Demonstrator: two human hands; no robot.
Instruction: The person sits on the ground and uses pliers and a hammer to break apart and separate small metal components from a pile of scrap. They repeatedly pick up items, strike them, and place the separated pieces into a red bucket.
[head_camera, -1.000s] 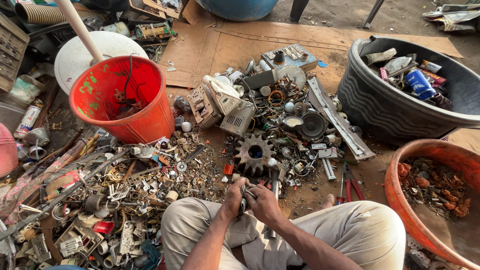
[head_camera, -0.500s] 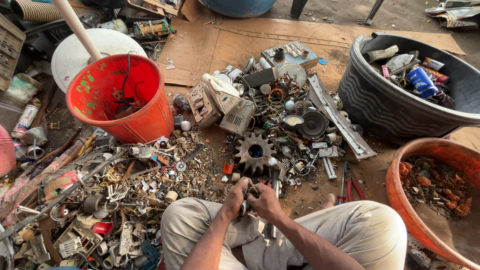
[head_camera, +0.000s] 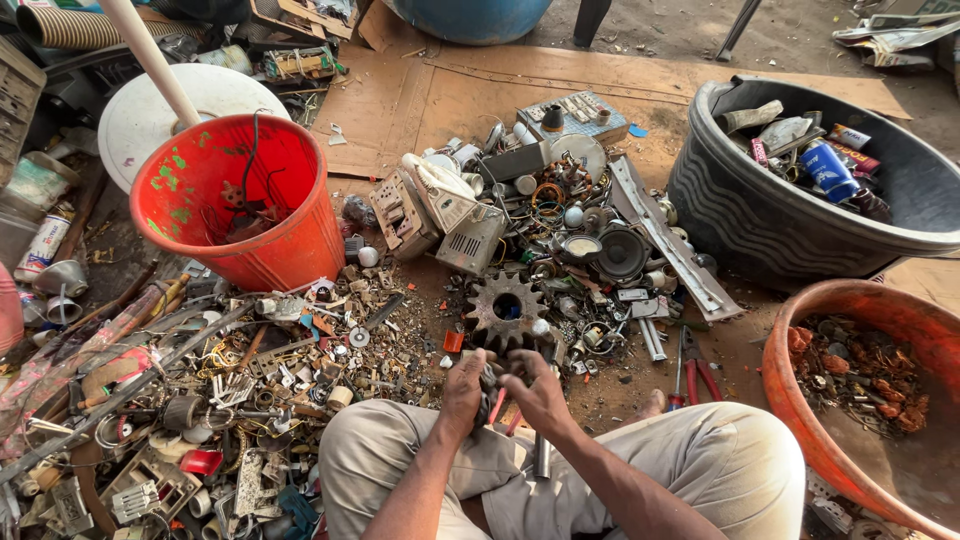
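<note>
I sit on the ground with my knees spread, both hands together low in the middle of the head view. My left hand (head_camera: 463, 392) and my right hand (head_camera: 535, 390) both grip a small dark metal scrap part (head_camera: 492, 381) between them; its shape is mostly hidden by my fingers. Just beyond my hands lies a large rusty gear wheel (head_camera: 506, 310) on a heap of mixed metal scrap (head_camera: 540, 230). Red-handled pliers (head_camera: 688, 365) rest on the ground to the right of my hands.
An orange bucket (head_camera: 240, 200) with wires stands at the left, with a white lid (head_camera: 150, 110) behind it. A black tub (head_camera: 800, 200) of cans and junk is at the right, an orange basin (head_camera: 860, 400) of rusty bits nearer. Loose scrap (head_camera: 180, 400) covers the left ground.
My hands stay together on the small part with only slight finger movement; the view has barely shifted.
</note>
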